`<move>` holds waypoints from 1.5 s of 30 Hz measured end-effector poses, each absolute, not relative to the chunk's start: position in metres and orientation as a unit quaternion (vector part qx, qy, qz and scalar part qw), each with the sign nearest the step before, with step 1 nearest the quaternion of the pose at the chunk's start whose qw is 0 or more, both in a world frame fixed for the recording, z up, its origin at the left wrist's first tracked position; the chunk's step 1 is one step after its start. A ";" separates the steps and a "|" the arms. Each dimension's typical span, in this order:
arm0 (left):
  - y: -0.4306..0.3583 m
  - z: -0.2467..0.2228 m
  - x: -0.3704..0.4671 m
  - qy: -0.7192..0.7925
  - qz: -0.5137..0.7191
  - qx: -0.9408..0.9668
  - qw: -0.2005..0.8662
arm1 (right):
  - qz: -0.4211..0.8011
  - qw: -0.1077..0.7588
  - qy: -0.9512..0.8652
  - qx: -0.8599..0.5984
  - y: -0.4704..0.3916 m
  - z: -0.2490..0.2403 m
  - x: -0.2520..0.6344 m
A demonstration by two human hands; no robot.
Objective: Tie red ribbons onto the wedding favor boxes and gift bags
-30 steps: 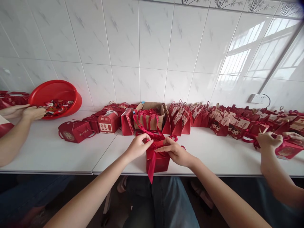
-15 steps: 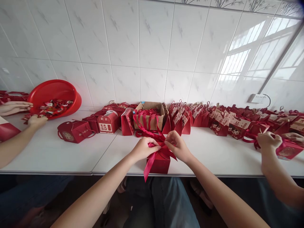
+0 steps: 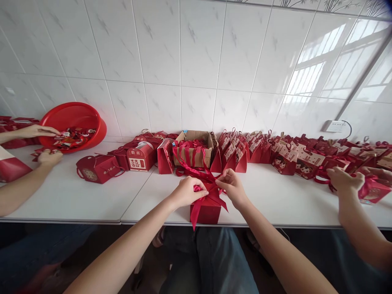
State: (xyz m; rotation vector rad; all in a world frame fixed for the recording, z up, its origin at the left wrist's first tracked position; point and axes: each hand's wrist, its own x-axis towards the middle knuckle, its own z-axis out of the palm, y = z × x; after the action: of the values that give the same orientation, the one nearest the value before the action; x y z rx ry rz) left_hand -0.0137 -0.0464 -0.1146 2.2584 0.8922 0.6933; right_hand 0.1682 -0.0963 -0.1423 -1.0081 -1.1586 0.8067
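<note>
Behind the white table (image 3: 92, 204), a glossy, grey-veined tiled wall (image 3: 199, 49) catches a bright barred-window reflection (image 3: 309, 81) at right, above a socket (image 3: 335, 126), while the shadowy floor (image 3: 147, 267) below is too dim to make out well.

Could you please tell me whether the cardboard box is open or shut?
The cardboard box is open: its top is uncovered, with red ribbons visible inside and some trailing over its front.

The single head-worn camera looks forward and down over the nearby desk (image 3: 275, 204), tiled wall (image 3: 199, 45) at twelve o'clock, wearer's lap (image 3: 220, 261) at six
</note>
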 end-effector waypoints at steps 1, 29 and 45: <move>-0.046 -0.114 -0.014 0.335 0.260 0.852 0.306 | 0.358 0.647 -0.506 -0.444 -0.097 -0.142 0.168; -0.048 -0.112 -0.025 0.325 0.320 0.775 0.438 | 0.419 0.441 -0.662 -0.438 -0.107 -0.110 0.182; -0.053 -0.125 -0.015 0.358 0.356 0.710 0.492 | 0.428 0.503 -0.596 -0.457 -0.107 -0.122 0.187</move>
State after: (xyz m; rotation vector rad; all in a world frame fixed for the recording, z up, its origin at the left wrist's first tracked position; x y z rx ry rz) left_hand -0.0147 -0.0535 -0.1246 1.7225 0.8690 0.8629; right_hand 0.1873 -0.1073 -0.1224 -1.1030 -1.4409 1.0341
